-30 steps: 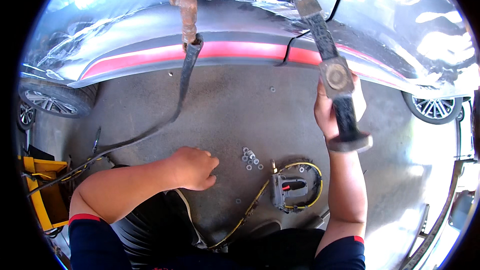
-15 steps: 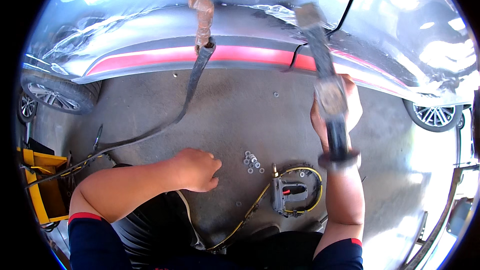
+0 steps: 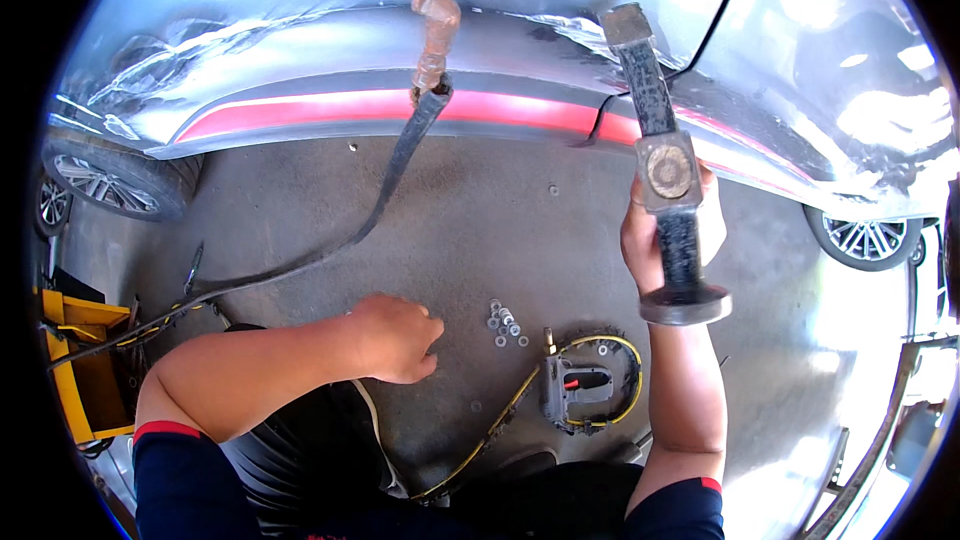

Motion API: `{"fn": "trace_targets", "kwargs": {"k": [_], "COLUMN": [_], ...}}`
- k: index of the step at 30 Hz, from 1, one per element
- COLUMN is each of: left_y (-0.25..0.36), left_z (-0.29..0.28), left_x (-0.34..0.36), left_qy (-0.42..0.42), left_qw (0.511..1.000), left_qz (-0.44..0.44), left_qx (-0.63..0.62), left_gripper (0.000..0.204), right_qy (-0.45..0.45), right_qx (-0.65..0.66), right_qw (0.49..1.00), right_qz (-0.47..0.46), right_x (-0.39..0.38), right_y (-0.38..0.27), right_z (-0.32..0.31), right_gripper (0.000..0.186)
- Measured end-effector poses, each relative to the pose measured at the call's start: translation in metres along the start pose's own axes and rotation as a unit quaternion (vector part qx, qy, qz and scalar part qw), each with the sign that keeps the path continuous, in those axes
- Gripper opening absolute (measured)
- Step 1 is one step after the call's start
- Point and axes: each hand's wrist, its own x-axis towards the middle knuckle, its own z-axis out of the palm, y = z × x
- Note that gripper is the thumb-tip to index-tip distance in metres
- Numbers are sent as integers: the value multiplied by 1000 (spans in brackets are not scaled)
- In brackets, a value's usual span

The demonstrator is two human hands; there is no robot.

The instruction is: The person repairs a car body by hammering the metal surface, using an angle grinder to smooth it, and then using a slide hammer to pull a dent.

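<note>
From where I stand, the person's right hand point(image 3: 642, 240) is wrapped round the hidden handle of a dark, worn steel hammer point(image 3: 670, 170), its long head raised before the silver-grey car's dented side point(image 3: 560, 30), squared end up and round disc face down. The left hand point(image 3: 398, 338) is curled into a fist, though I can't tell whether it encloses anything. Between the hands, on the grey floor point(image 3: 300, 210) back from the car's lower edge, lie small silvery washers point(image 3: 508, 319) and a grey, red-triggered tool point(image 3: 558, 395) beside its looped yellow cable point(image 3: 640, 380).
</note>
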Motion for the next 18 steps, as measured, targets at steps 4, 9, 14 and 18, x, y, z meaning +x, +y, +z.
{"fn": "trace_targets", "kwargs": {"k": [4,9,14,18], "left_y": [-6,-4,-7,-8], "left_z": [5,5,4,11], "left_x": [-2,-1,1,0], "left_qy": [21,19,22,47], "left_qw": [1000,1000,1000,998], "left_qz": [15,10,16,25], "left_qx": [-6,-5,-10,-13], "left_gripper": [41,39,39,39], "right_qy": [33,45,7,52], "right_qx": [38,-13,-4,16], "right_qw": [999,997,1000,998], "right_qz": [6,-68,-9,-23], "right_x": [-2,7,4,3], "right_y": [0,-7,-3,-11], "right_z": [5,4,7,6], "right_gripper": [19,22,22,25]}}
